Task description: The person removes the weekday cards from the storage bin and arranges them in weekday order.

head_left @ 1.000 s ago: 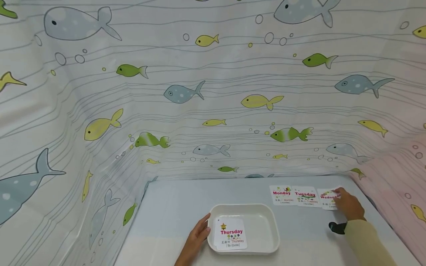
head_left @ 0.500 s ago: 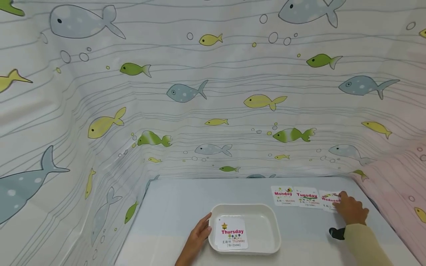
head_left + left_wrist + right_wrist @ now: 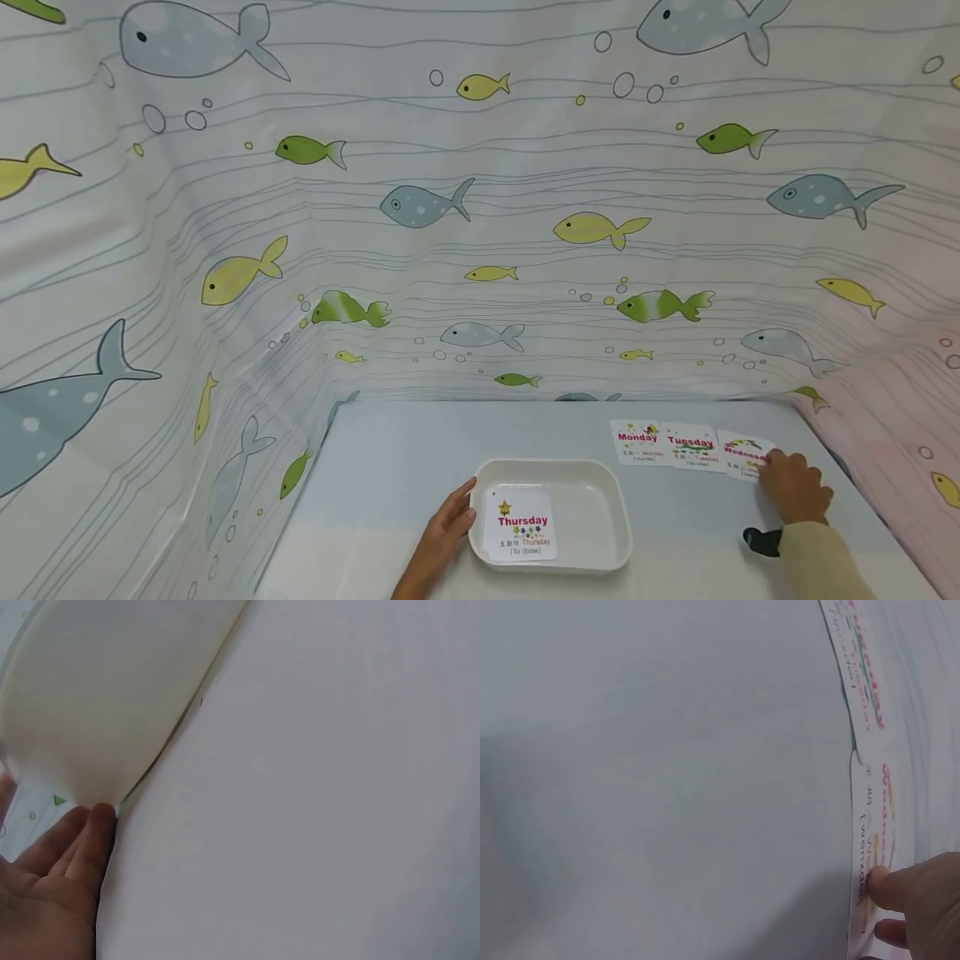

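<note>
A white tray (image 3: 600,517) stands at the front middle of the table in the head view. Inside it, to the left, lies a card printed Thursday (image 3: 521,533). My left hand (image 3: 442,533) rests against the tray's left side, its fingers extended along the wall; the left wrist view shows the fingertips (image 3: 103,814) right at the tray's edge. At the back right lie three cards in a row: Monday (image 3: 637,446), Tuesday (image 3: 692,450) and Wednesday (image 3: 738,458). My right hand (image 3: 795,487) touches the Wednesday card's right end with its fingertips, covering that corner.
A pale cloth (image 3: 397,450) covers the table. Behind and at the sides hangs a curtain (image 3: 420,283) printed with fish. A black strap end (image 3: 763,542) sticks out beside the right sleeve (image 3: 817,562).
My right hand has drawn back toward the front and slightly right over the Wednesday card, baring more of it. That card now slants a little more. The left hand stays at the tray.
</note>
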The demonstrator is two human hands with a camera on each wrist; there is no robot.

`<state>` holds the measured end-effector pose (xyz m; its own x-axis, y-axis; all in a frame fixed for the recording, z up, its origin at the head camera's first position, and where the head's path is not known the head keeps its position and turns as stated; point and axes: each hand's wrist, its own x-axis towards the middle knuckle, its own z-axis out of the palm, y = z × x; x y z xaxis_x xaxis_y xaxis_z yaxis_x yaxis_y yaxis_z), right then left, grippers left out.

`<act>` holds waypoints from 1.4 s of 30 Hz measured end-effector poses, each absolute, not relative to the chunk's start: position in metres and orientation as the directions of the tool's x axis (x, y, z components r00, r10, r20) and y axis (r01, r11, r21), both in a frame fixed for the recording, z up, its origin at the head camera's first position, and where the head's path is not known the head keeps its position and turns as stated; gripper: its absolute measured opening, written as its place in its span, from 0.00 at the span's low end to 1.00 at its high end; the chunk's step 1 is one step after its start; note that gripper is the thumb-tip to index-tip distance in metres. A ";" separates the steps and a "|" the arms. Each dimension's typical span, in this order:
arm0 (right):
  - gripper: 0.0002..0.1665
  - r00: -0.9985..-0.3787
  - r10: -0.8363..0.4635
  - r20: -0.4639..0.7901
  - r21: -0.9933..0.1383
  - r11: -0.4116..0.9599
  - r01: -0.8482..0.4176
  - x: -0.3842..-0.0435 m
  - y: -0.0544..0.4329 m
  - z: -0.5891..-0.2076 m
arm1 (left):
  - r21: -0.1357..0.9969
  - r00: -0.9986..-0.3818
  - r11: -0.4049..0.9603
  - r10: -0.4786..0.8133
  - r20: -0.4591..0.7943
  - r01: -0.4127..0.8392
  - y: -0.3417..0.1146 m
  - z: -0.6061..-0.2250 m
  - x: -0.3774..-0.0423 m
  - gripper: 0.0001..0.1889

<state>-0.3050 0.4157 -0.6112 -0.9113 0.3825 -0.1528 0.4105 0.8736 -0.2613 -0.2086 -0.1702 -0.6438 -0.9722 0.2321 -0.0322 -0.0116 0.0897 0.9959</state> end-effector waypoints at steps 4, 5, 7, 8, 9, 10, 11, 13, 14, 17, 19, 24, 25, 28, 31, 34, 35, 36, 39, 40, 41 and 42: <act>0.24 -0.913 0.377 -0.155 -0.281 0.869 0.406 -0.303 0.415 -0.611 | 0.996 -0.972 0.087 0.230 -0.040 -0.020 -0.170 -0.644 -0.208 0.28; 0.24 -0.914 0.375 -0.154 -0.287 0.868 0.404 -0.303 0.415 -0.610 | 0.996 -0.972 0.084 0.230 -0.043 -0.024 -0.170 -0.644 -0.208 0.28; 0.24 -0.916 0.372 -0.153 -0.301 0.865 0.401 -0.302 0.414 -0.609 | 0.997 -0.972 0.076 0.230 -0.049 -0.032 -0.170 -0.643 -0.208 0.28; 0.24 -0.916 0.370 -0.153 -0.307 0.863 0.400 -0.301 0.414 -0.608 | 0.997 -0.971 0.072 0.232 -0.050 -0.034 -0.170 -0.643 -0.208 0.28; 0.24 -0.917 0.368 -0.154 -0.310 0.863 0.399 -0.301 0.414 -0.607 | 0.997 -0.971 0.066 0.234 -0.051 -0.037 -0.170 -0.643 -0.208 0.28; 0.25 -0.918 0.364 -0.157 -0.311 0.864 0.396 -0.300 0.414 -0.606 | 0.997 -0.970 0.063 0.238 -0.051 -0.037 -0.170 -0.643 -0.208 0.28; 0.25 -0.918 0.361 -0.165 -0.311 0.864 0.396 -0.299 0.414 -0.606 | 0.997 -0.969 0.061 0.241 -0.052 -0.038 -0.171 -0.642 -0.208 0.28; 0.26 -0.919 0.346 -0.190 -0.313 0.865 0.391 -0.298 0.414 -0.604 | 0.997 -0.969 0.063 0.243 -0.052 -0.038 -0.171 -0.642 -0.208 0.28; 0.27 -0.919 0.337 -0.205 -0.316 0.866 0.388 -0.298 0.414 -0.604 | 0.997 -0.969 0.063 0.242 -0.053 -0.038 -0.171 -0.641 -0.208 0.28; 0.28 -0.913 0.333 -0.238 -0.311 0.864 0.396 -0.297 0.412 -0.602 | 0.997 -0.970 0.068 0.236 -0.051 -0.036 -0.172 -0.641 -0.209 0.28; 0.29 -0.904 0.348 -0.249 -0.311 0.855 0.415 -0.296 0.410 -0.601 | 0.997 -0.971 0.066 0.235 -0.053 -0.039 -0.172 -0.641 -0.209 0.28; 0.33 -0.882 0.399 -0.251 -0.347 0.813 0.467 -0.293 0.408 -0.600 | 0.997 -0.968 0.058 0.242 -0.071 -0.058 -0.170 -0.642 -0.209 0.29; 0.34 -0.884 0.398 -0.246 -0.360 0.809 0.465 -0.292 0.408 -0.600 | 0.996 -0.968 0.060 0.240 -0.071 -0.059 -0.170 -0.642 -0.209 0.29; 0.34 -0.891 0.400 -0.217 -0.392 0.800 0.454 -0.288 0.407 -0.597 | 0.997 -0.970 0.063 0.235 -0.064 -0.050 -0.170 -0.641 -0.208 0.29; 0.33 -0.894 0.404 -0.192 -0.404 0.798 0.447 -0.284 0.403 -0.595 | 0.997 -0.972 0.074 0.232 -0.048 -0.031 -0.171 -0.640 -0.208 0.28; 0.33 -0.906 0.395 -0.149 -0.396 0.816 0.421 -0.279 0.394 -0.593 | 0.997 -0.972 0.077 0.230 -0.038 -0.020 -0.171 -0.639 -0.208 0.28; 0.33 -0.911 0.388 -0.138 -0.391 0.824 0.410 -0.278 0.389 -0.592 | 0.997 -0.972 0.074 0.231 -0.035 -0.019 -0.171 -0.639 -0.208 0.27; 0.34 -0.919 0.375 -0.124 -0.386 0.835 0.393 -0.276 0.385 -0.592 | 0.997 -0.972 0.074 0.230 -0.036 -0.019 -0.171 -0.639 -0.208 0.27; 0.34 -0.936 0.338 -0.099 -0.371 0.860 0.349 -0.273 0.372 -0.587 | 0.997 -0.972 0.071 0.234 -0.037 -0.021 -0.171 -0.639 -0.208 0.27; 0.34 -0.945 0.314 -0.092 -0.368 0.871 0.326 -0.272 0.369 -0.587 | 0.997 -0.971 0.073 0.236 -0.036 -0.019 -0.171 -0.639 -0.208 0.27; 0.34 -0.952 0.294 -0.090 -0.369 0.878 0.306 -0.272 0.365 -0.585 | 0.997 -0.971 0.076 0.237 -0.035 -0.018 -0.171 -0.640 -0.208 0.27; 0.34 -0.960 0.268 -0.084 -0.370 0.886 0.280 -0.272 0.362 -0.584 | 0.997 -0.971 0.080 0.237 -0.035 -0.017 -0.171 -0.641 -0.208 0.27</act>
<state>-0.2717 0.3617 -0.5841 -0.9596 0.2684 -0.0843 0.2802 0.8856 -0.3705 -0.2076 -0.1705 -0.6406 -0.9710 0.2366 -0.0352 -0.0167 0.0797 0.9967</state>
